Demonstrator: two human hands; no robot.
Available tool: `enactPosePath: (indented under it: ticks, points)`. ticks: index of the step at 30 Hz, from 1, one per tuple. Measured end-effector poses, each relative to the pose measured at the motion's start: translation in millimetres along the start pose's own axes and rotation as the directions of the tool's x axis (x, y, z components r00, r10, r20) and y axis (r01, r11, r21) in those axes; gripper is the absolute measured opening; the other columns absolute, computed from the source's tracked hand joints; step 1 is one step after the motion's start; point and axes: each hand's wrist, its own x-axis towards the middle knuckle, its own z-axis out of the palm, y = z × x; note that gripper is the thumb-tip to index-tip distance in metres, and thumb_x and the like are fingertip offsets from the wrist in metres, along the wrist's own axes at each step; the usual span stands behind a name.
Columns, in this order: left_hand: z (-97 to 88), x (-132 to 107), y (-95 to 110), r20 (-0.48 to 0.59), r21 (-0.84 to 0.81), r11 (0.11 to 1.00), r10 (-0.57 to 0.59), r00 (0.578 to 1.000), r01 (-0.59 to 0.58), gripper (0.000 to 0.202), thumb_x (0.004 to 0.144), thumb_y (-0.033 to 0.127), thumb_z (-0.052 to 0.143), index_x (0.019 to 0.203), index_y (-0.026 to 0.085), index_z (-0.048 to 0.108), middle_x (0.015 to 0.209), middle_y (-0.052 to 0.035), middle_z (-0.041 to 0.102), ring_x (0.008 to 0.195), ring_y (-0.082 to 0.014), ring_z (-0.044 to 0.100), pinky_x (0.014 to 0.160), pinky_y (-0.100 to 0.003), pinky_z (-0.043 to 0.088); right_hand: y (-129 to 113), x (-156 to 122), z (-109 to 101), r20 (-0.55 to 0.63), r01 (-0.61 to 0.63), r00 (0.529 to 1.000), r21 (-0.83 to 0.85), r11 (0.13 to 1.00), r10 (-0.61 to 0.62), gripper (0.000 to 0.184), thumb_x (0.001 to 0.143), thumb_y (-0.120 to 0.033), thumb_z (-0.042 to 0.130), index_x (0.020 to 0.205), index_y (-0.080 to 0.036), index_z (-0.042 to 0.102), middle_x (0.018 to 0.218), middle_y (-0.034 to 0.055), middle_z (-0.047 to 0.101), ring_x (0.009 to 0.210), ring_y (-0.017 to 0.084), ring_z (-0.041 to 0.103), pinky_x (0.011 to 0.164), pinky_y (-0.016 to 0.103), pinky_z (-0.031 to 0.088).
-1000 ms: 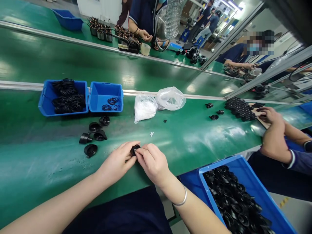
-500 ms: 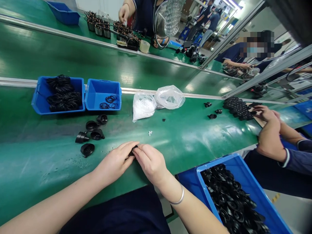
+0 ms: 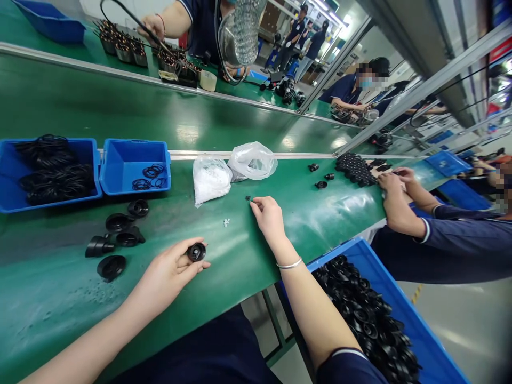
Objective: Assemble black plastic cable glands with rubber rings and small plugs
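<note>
My left hand [image 3: 173, 269] holds a round black plastic housing [image 3: 196, 252] between thumb and fingers, its hollow face turned up; a small pale spot shows in its centre. Out to the right, my right hand [image 3: 269, 217] has its thumb and fingertips pinched together beside some tiny black pieces [image 3: 247, 198] on the green bench. Whatever is between those fingertips is too small to make out. Several tiny white pieces [image 3: 226, 222] lie between my hands. On the left, several more black housings [image 3: 112, 268] rest on the bench.
Blue bins hold black rings, one nearly full [image 3: 98, 176] and one with a few [image 3: 136, 146]. Beyond my hands sit a bag of white pieces [image 3: 212, 181] and an open clear bag [image 3: 256, 160]. A blue crate [image 3: 420, 320] of black parts stands right, near a co-worker's hands [image 3: 392, 181].
My hands have parted. The left keeps the black housing and now shows its hollow face, while the right has moved away to the tiny black pieces. The camera view has swung right.
</note>
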Motion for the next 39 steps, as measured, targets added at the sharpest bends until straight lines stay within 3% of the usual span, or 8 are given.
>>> enactPosePath:
  ticks: [18, 23, 25, 28, 33, 39]
  points:
    - [-1.7, 1, 0, 0.033, 0.015, 1.0, 0.001, 0.999, -0.001, 0.046, 0.084, 0.039, 0.058, 0.127, 0.026, 0.047, 0.122, -0.005, 0.064, 0.102, -0.0228, 0.068, 0.09, -0.031, 0.055, 3, 17, -1, 0.113, 0.11, 0.987, 0.035, 0.993, -0.114, 0.013, 0.087, -0.021, 0.054, 0.085, -0.017, 0.065, 0.085, 0.0057, 0.063, 0.077, 0.017, 0.058, 0.074, 0.029, 0.046]
    - [-1.9, -1, -2, 0.036, 0.004, 1.0, 0.019, 0.999, -0.02, 0.044, 0.085, 0.037, 0.058, 0.126, 0.026, 0.047, 0.125, -0.0049, 0.062, 0.101, -0.0215, 0.069, 0.09, -0.03, 0.055, 5, 21, -3, 0.123, 0.082, 0.989, 0.04, 0.996, -0.086, 0.014, 0.086, -0.024, 0.056, 0.077, -0.017, 0.064, 0.076, 0.0043, 0.061, 0.07, 0.017, 0.056, 0.068, 0.029, 0.044]
    - [-1.9, -1, -4, 0.035, -0.005, 1.0, 0.03, 0.999, -0.03, 0.043, 0.085, 0.036, 0.058, 0.126, 0.027, 0.047, 0.126, -0.0052, 0.061, 0.101, -0.0218, 0.069, 0.09, -0.031, 0.055, -4, 11, -7, 0.115, 0.056, 0.992, 0.041, 0.998, -0.061, 0.016, 0.086, -0.026, 0.056, 0.075, -0.017, 0.063, 0.073, 0.0034, 0.06, 0.066, 0.016, 0.055, 0.064, 0.028, 0.044]
    - [-1.3, 0, -6, 0.039, -0.016, 0.999, 0.037, 0.999, -0.036, 0.042, 0.085, 0.036, 0.057, 0.125, 0.026, 0.048, 0.122, -0.0051, 0.062, 0.101, -0.0222, 0.069, 0.09, -0.032, 0.055, -36, -20, -14, 0.101, 0.039, 0.993, 0.153, 0.987, -0.055, 0.016, 0.089, -0.027, 0.054, 0.078, -0.018, 0.063, 0.073, 0.002, 0.06, 0.065, 0.014, 0.054, 0.064, 0.027, 0.045]
    - [-0.3, 1, -4, 0.023, -0.032, 0.998, 0.063, 0.998, -0.062, 0.044, 0.083, 0.033, 0.059, 0.124, 0.022, 0.048, 0.112, -0.0047, 0.067, 0.096, -0.0207, 0.07, 0.091, -0.032, 0.053, -99, -75, -12, 0.204, 0.149, 0.937, 0.503, 0.852, -0.284, 0.007, 0.09, -0.023, 0.056, 0.089, -0.02, 0.063, 0.082, 0.0021, 0.06, 0.075, 0.012, 0.057, 0.068, 0.024, 0.049]
    - [-2.5, -1, 3, 0.0, 0.187, 0.976, 0.116, 0.993, -0.114, 0.038, 0.084, 0.029, 0.054, 0.121, 0.023, 0.053, 0.08, 0.0007, 0.067, 0.073, -0.0173, 0.067, 0.071, -0.028, 0.055, -112, -81, 4, 0.21, 0.205, 0.912, 0.512, 0.834, -0.353, 0.01, 0.092, -0.022, 0.053, 0.091, -0.019, 0.063, 0.084, 0.003, 0.058, 0.082, 0.013, 0.058, 0.076, 0.025, 0.052]
